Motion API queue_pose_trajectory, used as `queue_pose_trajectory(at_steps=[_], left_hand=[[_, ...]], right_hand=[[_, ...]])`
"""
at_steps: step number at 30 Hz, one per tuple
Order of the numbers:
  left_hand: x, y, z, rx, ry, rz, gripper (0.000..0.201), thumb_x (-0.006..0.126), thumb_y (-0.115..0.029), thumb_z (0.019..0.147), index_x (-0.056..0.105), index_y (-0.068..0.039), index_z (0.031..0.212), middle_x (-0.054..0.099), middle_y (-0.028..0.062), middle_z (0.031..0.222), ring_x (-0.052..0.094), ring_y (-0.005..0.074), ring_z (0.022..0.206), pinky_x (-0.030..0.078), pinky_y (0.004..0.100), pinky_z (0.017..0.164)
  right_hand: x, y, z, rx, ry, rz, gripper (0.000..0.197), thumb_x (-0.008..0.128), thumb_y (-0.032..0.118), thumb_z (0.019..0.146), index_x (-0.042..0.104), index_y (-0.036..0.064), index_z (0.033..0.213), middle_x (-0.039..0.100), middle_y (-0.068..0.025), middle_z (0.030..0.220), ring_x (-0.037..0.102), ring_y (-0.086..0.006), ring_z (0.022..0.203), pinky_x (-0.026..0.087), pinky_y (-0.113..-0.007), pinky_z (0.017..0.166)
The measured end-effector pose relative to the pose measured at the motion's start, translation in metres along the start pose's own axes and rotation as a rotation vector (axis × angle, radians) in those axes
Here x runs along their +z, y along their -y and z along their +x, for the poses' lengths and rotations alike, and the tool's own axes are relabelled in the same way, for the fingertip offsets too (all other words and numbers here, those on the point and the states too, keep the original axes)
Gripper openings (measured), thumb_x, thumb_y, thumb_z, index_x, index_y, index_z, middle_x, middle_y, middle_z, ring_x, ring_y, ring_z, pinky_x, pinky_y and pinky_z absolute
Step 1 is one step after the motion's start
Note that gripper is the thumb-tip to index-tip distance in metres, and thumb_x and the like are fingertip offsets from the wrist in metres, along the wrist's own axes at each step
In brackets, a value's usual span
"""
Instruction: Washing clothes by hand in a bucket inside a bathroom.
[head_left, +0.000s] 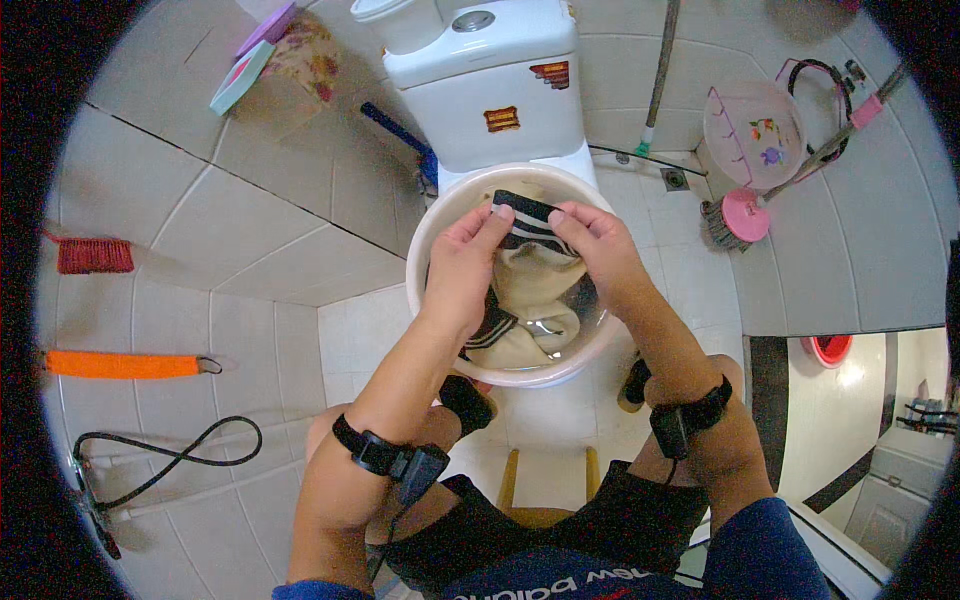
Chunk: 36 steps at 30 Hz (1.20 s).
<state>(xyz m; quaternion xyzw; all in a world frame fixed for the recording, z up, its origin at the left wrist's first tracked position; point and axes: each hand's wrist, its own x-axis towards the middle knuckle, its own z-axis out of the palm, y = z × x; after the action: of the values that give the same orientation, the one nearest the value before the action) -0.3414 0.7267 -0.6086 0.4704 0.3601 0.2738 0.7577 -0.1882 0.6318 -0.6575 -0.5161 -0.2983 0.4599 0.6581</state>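
A pale round basin (428, 240) stands in front of me, with water and a wet cream garment (545, 285) in it. A black band with white stripes (528, 212) edges the cloth. My left hand (468, 258) pinches one end of this band between thumb and fingers. At its other end, my right hand (605, 250) pinches the band the same way. The band is stretched between both hands over the basin, and the cream cloth hangs from it into the water. Another striped part (490, 325) lies lower left in the basin. Part of the garment is under water.
Behind the basin stands a white toilet (490, 120) with a blue-handled brush (400, 130) beside it. A pink round brush (740, 215) and a clear basin (755, 135) are on the right. A red brush (95, 255), an orange strap (125, 364) and a black hose (190, 450) hang at left.
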Motion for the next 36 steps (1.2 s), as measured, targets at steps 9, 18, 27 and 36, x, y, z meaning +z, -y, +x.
queue_pose_trajectory(at_steps=[9,18,27,36], left_hand=[[0.007,-0.006,-0.002,0.04,0.007,-0.047,0.025,0.06,-0.023,0.103,0.066,-0.004,0.119,0.07,0.0024,0.103,0.063,0.0105,0.093,0.048,0.0253,0.088],[0.012,0.003,-0.002,-0.001,-0.015,0.33,0.029,0.075,-0.027,0.092,0.067,-0.004,0.109,0.067,0.0014,0.096,0.06,0.0097,0.088,0.048,0.0252,0.081],[0.007,0.001,0.004,0.038,-0.059,0.203,0.028,0.077,-0.022,0.09,0.068,-0.001,0.106,0.068,0.0023,0.096,0.062,0.0093,0.086,0.049,0.0237,0.079],[0.004,-0.005,0.002,0.102,-0.008,0.253,0.031,0.076,-0.009,0.088,0.066,0.0,0.115,0.069,0.0045,0.101,0.063,0.011,0.089,0.05,0.0248,0.081]], right_hand=[[-0.011,0.006,-0.002,0.176,0.069,0.222,0.025,0.061,0.016,0.101,0.067,0.0017,0.12,0.071,-0.0056,0.109,0.066,-0.0117,0.093,0.054,-0.028,0.089],[-0.007,-0.005,-0.008,-0.15,0.037,-0.266,0.02,0.062,0.019,0.101,0.069,0.0021,0.108,0.07,-0.0014,0.093,0.064,-0.0082,0.086,0.054,-0.027,0.078],[-0.005,0.011,-0.014,-0.085,0.115,-0.185,0.016,0.065,0.016,0.099,0.068,0.0023,0.107,0.068,-0.0006,0.093,0.064,-0.0098,0.092,0.055,-0.029,0.082],[-0.01,0.004,-0.007,-0.07,0.022,-0.188,0.018,0.067,0.016,0.098,0.069,0.0022,0.109,0.071,-0.0024,0.096,0.066,-0.0095,0.086,0.055,-0.027,0.079]])
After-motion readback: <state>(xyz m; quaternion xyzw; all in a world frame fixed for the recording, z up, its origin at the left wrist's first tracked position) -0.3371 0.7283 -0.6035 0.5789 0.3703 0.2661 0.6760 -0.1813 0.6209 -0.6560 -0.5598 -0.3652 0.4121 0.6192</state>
